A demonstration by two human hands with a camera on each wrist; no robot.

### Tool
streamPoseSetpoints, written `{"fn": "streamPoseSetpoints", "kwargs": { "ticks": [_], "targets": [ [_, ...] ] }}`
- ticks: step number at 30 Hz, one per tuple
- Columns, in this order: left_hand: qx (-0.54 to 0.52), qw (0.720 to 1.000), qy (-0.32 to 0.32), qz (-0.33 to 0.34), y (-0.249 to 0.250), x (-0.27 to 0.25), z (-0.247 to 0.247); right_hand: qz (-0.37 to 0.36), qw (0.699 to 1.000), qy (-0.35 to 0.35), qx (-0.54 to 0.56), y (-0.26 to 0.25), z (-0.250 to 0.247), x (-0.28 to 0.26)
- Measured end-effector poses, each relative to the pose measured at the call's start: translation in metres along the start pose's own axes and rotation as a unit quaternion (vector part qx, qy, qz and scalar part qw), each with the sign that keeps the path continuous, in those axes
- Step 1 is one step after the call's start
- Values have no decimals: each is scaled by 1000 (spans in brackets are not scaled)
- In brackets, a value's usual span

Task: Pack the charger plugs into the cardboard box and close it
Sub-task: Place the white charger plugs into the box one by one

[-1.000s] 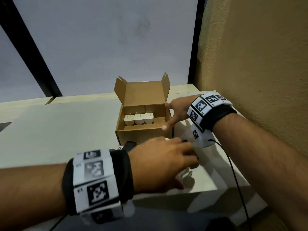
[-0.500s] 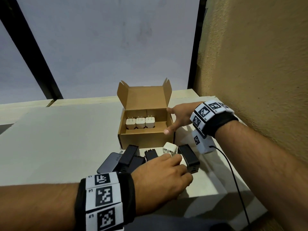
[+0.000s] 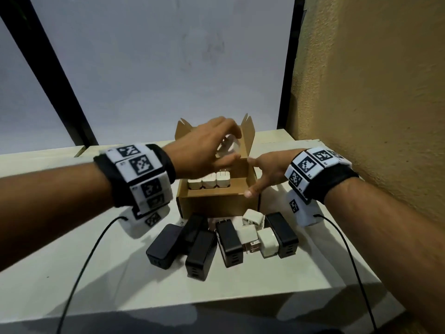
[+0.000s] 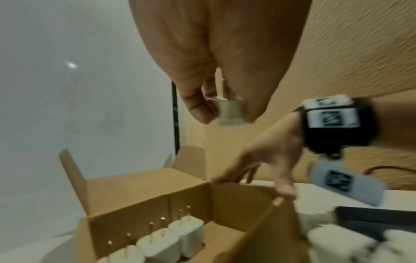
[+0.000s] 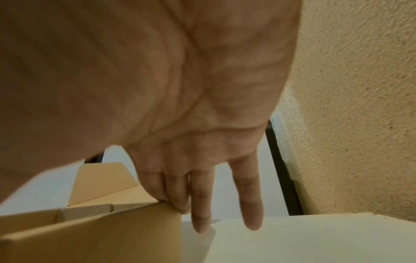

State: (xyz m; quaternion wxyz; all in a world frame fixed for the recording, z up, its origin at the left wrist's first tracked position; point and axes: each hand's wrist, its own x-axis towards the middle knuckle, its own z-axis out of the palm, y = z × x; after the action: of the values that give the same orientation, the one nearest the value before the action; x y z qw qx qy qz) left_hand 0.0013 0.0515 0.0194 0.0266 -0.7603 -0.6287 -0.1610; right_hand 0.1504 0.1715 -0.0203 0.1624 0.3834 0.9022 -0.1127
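The open cardboard box [image 3: 216,202] stands mid-table with three white plugs [image 3: 209,182] upright along its back wall, prongs up. My left hand [image 3: 232,146] hovers over the box and pinches a white plug [image 3: 226,150] between thumb and fingers. The left wrist view shows that white plug [image 4: 229,115] at the fingertips, above the row of plugs [image 4: 171,238]. My right hand [image 3: 263,172] lies against the box's right wall with straight fingers [image 5: 200,210] down its outer corner. Its thumb is at the front corner.
Several black chargers [image 3: 201,254] and three white plugs [image 3: 266,242] lie loose just in front of the box. A textured yellow wall [image 3: 373,104] runs close along the right. The table's [image 3: 72,273] front edge is near, and wrist cables hang over it.
My left hand has risen from the loose pile, carrying a white plug up and back over the box. The right hand has stayed on the box's right side.
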Motion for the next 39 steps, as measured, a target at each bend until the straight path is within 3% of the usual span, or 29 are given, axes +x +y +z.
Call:
{"fn": "streamPoseSetpoints", "kwargs": {
  "ticks": [5, 14, 19, 23, 30, 39],
  "targets": [
    [34, 997, -65, 22, -10, 28, 10, -7, 1000, 6, -2, 1, -1, 1],
    [125, 972, -199, -29, -12, 57, 42, -24, 999, -4, -24, 2, -1, 2],
    [184, 941, -277, -56, -16, 69, 51, -28, 999, 6, -22, 4, 1, 4],
    [205, 930, -295, -73, -12, 74, 59, -32, 999, 13, -21, 5, 1, 2],
    [245, 919, -308, -1, 3, 83, 66, -44, 999, 13, -3, 5, 0, -4],
    [283, 910, -303, -14, 5, 86, 64, -45, 999, 17, 15, 4, -1, -8]
  ]
}}
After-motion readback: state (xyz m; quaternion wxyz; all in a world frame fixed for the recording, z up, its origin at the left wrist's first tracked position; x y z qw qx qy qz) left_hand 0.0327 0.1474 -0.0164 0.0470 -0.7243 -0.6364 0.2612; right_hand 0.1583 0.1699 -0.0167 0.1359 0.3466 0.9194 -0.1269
